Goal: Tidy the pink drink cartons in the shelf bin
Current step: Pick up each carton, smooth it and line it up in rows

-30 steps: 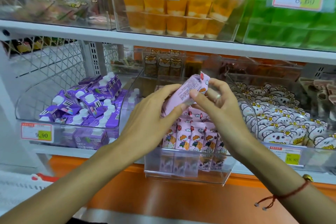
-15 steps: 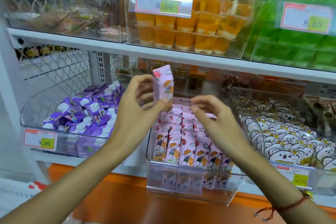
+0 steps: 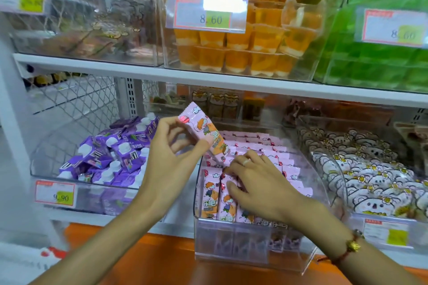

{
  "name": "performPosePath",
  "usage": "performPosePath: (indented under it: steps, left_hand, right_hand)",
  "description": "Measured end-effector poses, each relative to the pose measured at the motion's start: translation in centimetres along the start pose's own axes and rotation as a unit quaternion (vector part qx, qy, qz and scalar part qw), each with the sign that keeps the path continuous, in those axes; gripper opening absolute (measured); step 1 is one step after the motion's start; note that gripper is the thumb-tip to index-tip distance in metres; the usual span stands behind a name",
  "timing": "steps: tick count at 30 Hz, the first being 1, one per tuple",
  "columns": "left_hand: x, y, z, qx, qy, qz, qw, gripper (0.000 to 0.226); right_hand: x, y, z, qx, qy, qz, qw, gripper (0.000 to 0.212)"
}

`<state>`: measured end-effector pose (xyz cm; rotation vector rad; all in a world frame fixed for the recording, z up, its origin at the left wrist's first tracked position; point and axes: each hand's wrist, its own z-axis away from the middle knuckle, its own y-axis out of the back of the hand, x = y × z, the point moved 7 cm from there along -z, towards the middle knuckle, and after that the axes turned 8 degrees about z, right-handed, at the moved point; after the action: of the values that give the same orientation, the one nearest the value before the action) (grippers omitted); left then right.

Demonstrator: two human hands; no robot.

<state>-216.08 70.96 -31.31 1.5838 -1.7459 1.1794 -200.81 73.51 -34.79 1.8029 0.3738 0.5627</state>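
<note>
A clear plastic shelf bin (image 3: 308,257) on the lower shelf holds rows of upright pink drink cartons (image 3: 273,150) with a cartoon child printed on them. My left hand (image 3: 171,162) pinches one pink carton (image 3: 203,132) and holds it tilted above the bin's left back corner. My right hand (image 3: 257,180) lies over the front rows, fingers spread and bent, fingertips touching the tops of the front-left cartons (image 3: 209,194). Cartons under that hand are hidden.
A bin of purple capped cartons (image 3: 111,155) stands to the left and a bin of white koala-print packs (image 3: 370,173) to the right. Above, a white shelf (image 3: 208,78) carries orange jelly cups (image 3: 245,48) and green packs (image 3: 379,62). Price tags hang on the bins.
The carton passed from both hands to my left hand alone, which now tilts it over the bin. My right hand dropped onto the front rows of cartons. The camera moved closer.
</note>
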Motion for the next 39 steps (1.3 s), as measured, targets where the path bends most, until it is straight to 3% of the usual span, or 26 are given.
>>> performPosePath:
  steps: [5,13,24,27,30,32,35,39]
  left_hand:
    - [1.2,-2.8,-2.4,-0.152,-0.025,-0.095,0.983,0.052]
    - [-1.3,-6.0,-5.0,-0.331,0.027,-0.247,0.91,0.036]
    - [-1.1,-6.4,-6.5,-0.366,0.043,-0.445,0.816,0.037]
    - [-2.4,-7.0,-5.7,-0.369,0.015,-0.525,0.767,0.036]
    - [-4.6,-8.3,-4.6,-0.392,-0.037,-0.615,0.683,0.034]
    - [-5.5,-8.5,-4.5,-0.407,-0.039,-0.639,0.652,0.031]
    - [-5.1,-8.0,-4.9,-0.415,-0.036,-0.631,0.655,0.032]
    - [-3.4,-7.4,-4.6,-0.396,-0.064,-0.583,0.706,0.02]
  right_hand:
    - [0.3,0.4,1.6,0.01,0.016,-0.132,0.991,0.042]
    - [1.1,0.0,2.7,0.022,0.008,-0.205,0.979,0.044]
    - [1.5,-0.4,3.0,0.02,0.017,-0.204,0.979,0.055]
    - [1.4,-0.4,3.0,0.023,0.016,-0.198,0.98,0.057]
    - [1.4,-0.4,3.0,0.021,0.014,-0.183,0.983,0.058]
    - [1.3,-0.4,3.0,0.022,0.01,-0.174,0.984,0.056]
    - [1.6,-0.1,3.1,0.034,0.003,-0.138,0.99,0.051]
    - [2.7,0.7,3.6,0.044,-0.021,-0.142,0.989,0.042]
